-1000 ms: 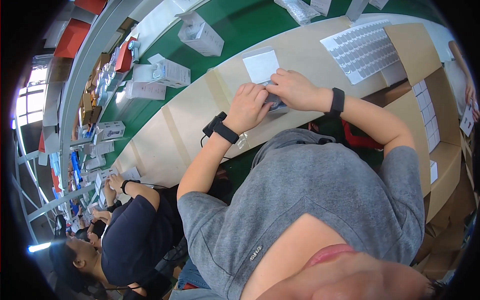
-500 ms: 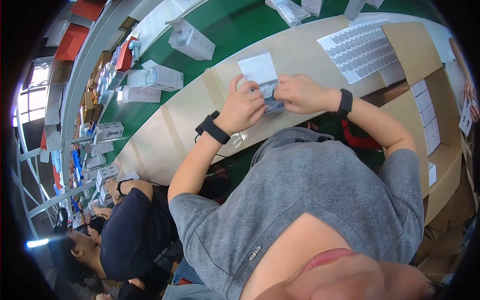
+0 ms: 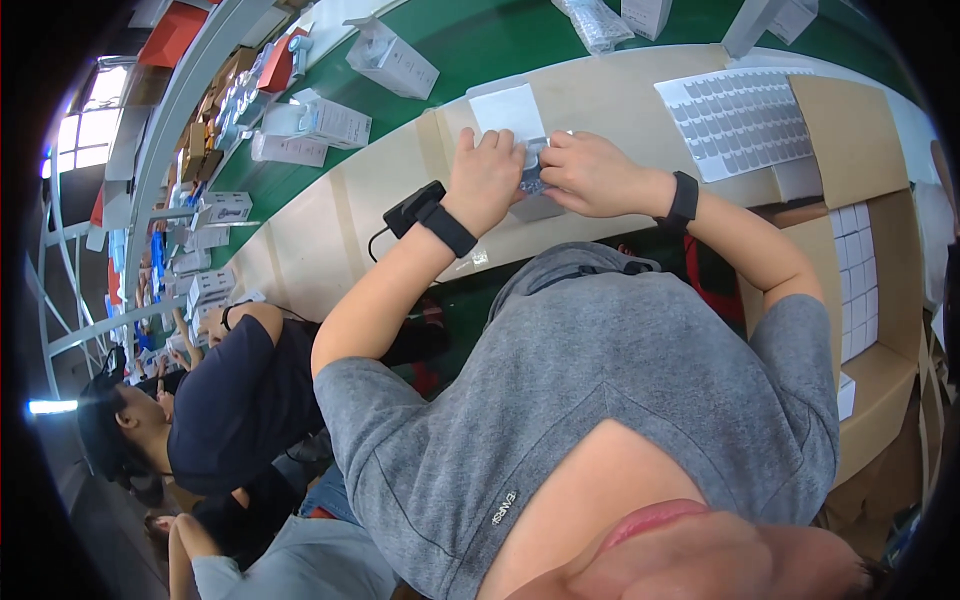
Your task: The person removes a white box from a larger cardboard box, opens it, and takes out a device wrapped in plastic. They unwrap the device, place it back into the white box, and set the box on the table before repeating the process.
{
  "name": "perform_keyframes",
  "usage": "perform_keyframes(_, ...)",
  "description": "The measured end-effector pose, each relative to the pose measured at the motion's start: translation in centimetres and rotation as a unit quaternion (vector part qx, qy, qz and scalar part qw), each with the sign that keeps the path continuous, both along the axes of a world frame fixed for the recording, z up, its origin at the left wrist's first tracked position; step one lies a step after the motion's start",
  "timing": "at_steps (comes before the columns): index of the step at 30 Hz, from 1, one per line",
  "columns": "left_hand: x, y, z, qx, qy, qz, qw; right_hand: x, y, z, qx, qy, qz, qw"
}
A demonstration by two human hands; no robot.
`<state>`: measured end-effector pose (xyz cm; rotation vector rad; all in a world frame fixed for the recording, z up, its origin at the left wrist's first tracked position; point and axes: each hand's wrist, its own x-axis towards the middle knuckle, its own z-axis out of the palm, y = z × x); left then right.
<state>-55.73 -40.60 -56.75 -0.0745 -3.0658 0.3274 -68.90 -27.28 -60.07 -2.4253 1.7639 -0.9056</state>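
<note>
My left hand [image 3: 486,172] and my right hand [image 3: 590,175] meet over the pale work surface [image 3: 610,100], fingers bent. Between them is a clear, greyish plastic piece [image 3: 532,172], gripped at its left and right sides; its exact kind is partly covered by my fingers. Just beyond lies a white flap [image 3: 506,106], which looks like part of an open box. A pale grey panel [image 3: 538,208] shows below the plastic piece, on the near side.
To the right lie a sheet of grey stickers [image 3: 735,120] and an open carton [image 3: 880,400] holding small white boxes [image 3: 855,275]. White packages [image 3: 395,68] stand on the green belt [image 3: 470,45]. A black device [image 3: 408,208] sits by my left wrist. A co-worker [image 3: 225,400] is at left.
Both hands have shifted slightly, still around the plastic piece. The left fingers have drawn closer to it. The view has moved a little, and another person shows at the lower left.
</note>
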Motion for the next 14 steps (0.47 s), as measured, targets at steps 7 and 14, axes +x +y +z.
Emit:
perform_keyframes(7,-2.1,0.0,1.1,0.037,-0.125,0.05,0.99,-0.8,0.2,-0.5,0.015,-0.087,0.021,0.996)
perform_keyframes(14,1.4,-3.3,1.0,0.37,0.09,0.05,0.923,-1.3,1.1,1.5,-0.065,-0.036,0.023,0.997)
